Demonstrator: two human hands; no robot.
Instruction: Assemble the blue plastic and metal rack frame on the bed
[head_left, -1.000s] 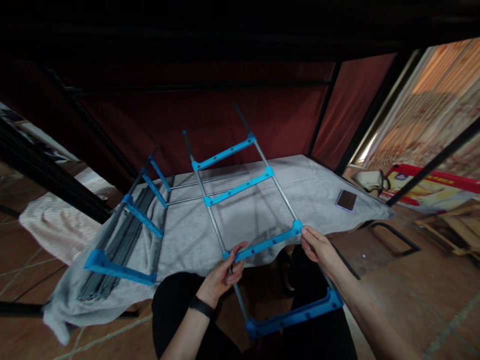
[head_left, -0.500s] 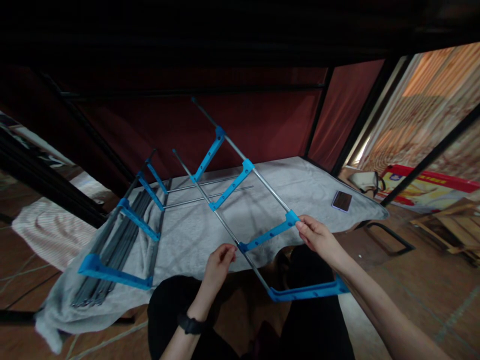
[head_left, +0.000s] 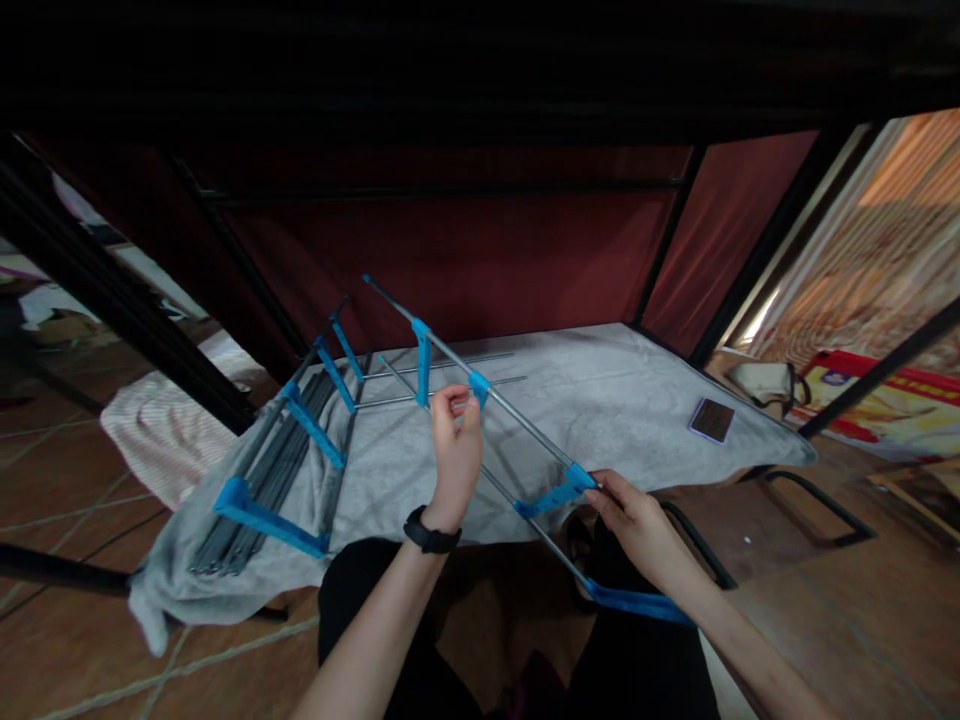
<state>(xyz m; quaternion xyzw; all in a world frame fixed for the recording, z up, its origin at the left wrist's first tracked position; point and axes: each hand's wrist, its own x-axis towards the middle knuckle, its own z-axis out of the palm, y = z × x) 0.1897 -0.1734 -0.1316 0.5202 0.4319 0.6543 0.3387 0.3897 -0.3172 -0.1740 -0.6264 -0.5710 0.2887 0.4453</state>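
Note:
A rack frame of two silvery metal tubes [head_left: 529,425] joined by blue plastic crosspieces [head_left: 423,365] is held tilted above the grey cloth. My right hand [head_left: 634,520] pinches its near tube beside a blue joint. Around the second crosspiece from the far end, my left hand [head_left: 457,440], with a black band on its wrist, has its fingers curled closed at the frame; it hides that crosspiece's lower end. The frame's nearest blue crosspiece [head_left: 637,603] hangs over my lap, partly behind my right forearm. A similar rack frame [head_left: 315,430] with dark tubes stands at the left.
Several loose grey tubes [head_left: 274,475] lie bundled inside the left frame on the grey cloth [head_left: 600,400]. A phone [head_left: 712,420] rests toward the right. Black metal posts [head_left: 772,240] and dark red panels [head_left: 465,260] enclose the area. A red and yellow box [head_left: 885,400] stands beyond, at right.
My left hand has moved up and away from me, from the lower joint to a farther crosspiece. The held frame has turned, its far end dropping lower. My right hand keeps its hold.

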